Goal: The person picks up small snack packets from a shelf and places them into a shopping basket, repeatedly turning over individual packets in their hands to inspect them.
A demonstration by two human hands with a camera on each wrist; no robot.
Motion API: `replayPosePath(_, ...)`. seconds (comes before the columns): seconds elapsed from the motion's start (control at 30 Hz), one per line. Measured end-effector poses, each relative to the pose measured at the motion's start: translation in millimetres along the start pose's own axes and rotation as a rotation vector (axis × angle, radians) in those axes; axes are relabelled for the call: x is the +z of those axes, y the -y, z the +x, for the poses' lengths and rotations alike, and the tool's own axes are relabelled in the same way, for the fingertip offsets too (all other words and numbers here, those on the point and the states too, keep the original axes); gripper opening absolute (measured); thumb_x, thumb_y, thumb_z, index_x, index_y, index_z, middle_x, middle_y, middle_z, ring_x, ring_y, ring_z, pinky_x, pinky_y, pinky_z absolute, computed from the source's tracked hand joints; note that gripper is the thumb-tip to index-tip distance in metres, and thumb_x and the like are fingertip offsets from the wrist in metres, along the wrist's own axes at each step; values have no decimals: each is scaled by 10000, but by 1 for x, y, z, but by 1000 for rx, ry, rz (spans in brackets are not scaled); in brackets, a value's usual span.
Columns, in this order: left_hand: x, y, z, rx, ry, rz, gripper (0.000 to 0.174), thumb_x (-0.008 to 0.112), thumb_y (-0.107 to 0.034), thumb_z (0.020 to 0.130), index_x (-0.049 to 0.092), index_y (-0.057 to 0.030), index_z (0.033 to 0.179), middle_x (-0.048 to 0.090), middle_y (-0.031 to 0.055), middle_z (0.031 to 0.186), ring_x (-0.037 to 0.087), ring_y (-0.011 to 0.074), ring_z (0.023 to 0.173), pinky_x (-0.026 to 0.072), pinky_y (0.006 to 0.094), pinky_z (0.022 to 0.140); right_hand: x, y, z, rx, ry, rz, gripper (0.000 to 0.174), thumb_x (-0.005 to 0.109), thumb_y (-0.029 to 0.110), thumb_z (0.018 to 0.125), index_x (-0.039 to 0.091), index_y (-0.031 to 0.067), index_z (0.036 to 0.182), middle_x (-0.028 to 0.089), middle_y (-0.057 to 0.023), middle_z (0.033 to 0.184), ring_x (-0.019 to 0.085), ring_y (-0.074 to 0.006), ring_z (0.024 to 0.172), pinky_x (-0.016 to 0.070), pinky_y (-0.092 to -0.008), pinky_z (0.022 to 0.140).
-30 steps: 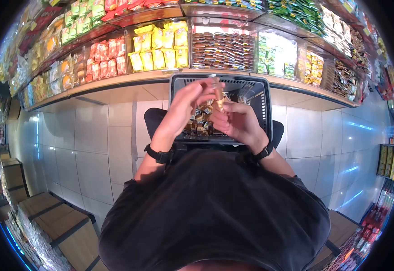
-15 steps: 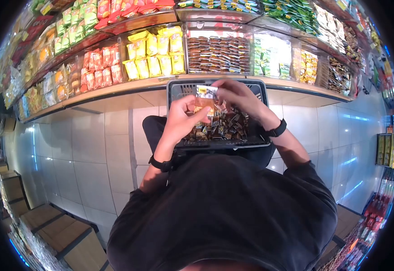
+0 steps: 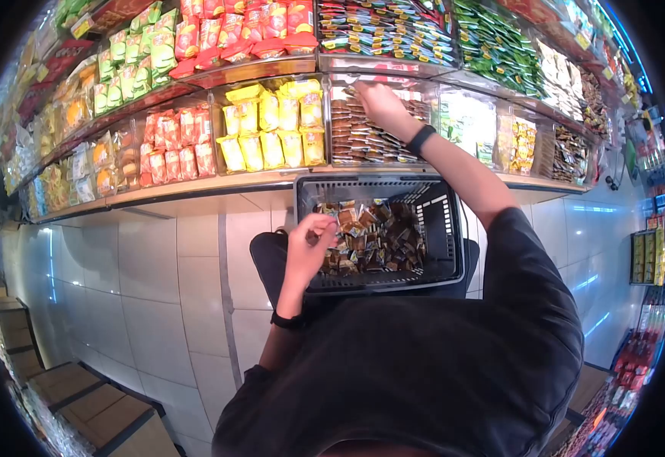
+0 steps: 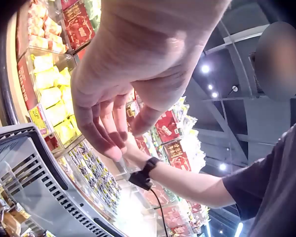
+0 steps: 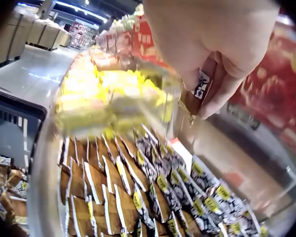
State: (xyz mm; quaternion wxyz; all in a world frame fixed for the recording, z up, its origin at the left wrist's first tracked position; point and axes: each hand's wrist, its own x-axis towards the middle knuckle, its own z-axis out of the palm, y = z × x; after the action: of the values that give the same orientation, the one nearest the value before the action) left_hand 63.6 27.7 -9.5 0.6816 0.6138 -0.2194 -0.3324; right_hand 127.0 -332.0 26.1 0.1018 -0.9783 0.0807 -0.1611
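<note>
My right hand (image 3: 370,95) reaches up into a clear shelf bin of brown snack packets (image 3: 366,133). In the right wrist view its fingers (image 5: 214,94) pinch one brown packet with a small label (image 5: 201,85) just above the rows of packets (image 5: 128,197). My left hand (image 3: 313,232) hovers over the left rim of a black plastic basket (image 3: 370,183). Its fingers (image 4: 106,136) are loosely curled and hold nothing. The basket (image 4: 29,168) stands below the shelf and holds several brown wrapped snacks (image 3: 370,240).
Yellow packets (image 3: 271,122) and red packets (image 3: 176,152) fill the bins to the left, green ones (image 3: 500,38) hang upper right. The wooden shelf edge (image 3: 195,186) juts over a pale tiled floor (image 3: 157,289). Wooden crates (image 3: 96,396) stand lower left.
Both hands were together on a packet over the basket. Since then the right hand has gone up to the shelf bin and the left hand has sunk to the basket's left rim.
</note>
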Motion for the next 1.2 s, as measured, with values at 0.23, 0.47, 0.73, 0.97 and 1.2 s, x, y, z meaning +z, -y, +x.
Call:
replayPosePath(0.23,-7,3,-4,-60,-28,-38,136,638,-50,997,650,4,1121,717,60,919,665,98,782,548,241,708,83,-38,43,-8,143,-182,186,547,35,892,655,44,1043,702,-238,909,698,-417,885,567,-510,774)
replayPosePath(0.47,-16,11,-2,-85,-18,-49,147,614,-98,1023,654,-6,1130,717,69,945,673,105,811,565,254,731,102,-53,46,-56,210,119,301,523,61,943,668,71,1207,702,-251,986,673,-441,956,541,-499,860)
replayPosePath(0.73,-9,11,-2,-123,17,-58,156,586,-104,1038,641,3,1138,715,82,955,664,121,802,545,264,729,77,-31,38,-10,256,190,384,524,96,945,580,40,1321,683,-287,1009,636,-469,965,504,-521,869)
replayPosePath(0.97,-15,18,-13,-120,35,-65,174,581,-113,1039,652,0,1150,706,92,969,666,126,820,545,269,731,33,66,-88,-89,-107,474,192,588,30,819,600,3,1008,632,-223,826,666,-388,840,521,-490,721)
replayPosePath(1.2,-8,11,-13,-180,64,-27,158,593,-138,1035,657,-24,1124,717,86,949,680,135,811,557,271,726,209,66,-242,6,550,149,840,803,412,757,452,53,1430,641,-296,1182,628,-451,1104,500,-485,974)
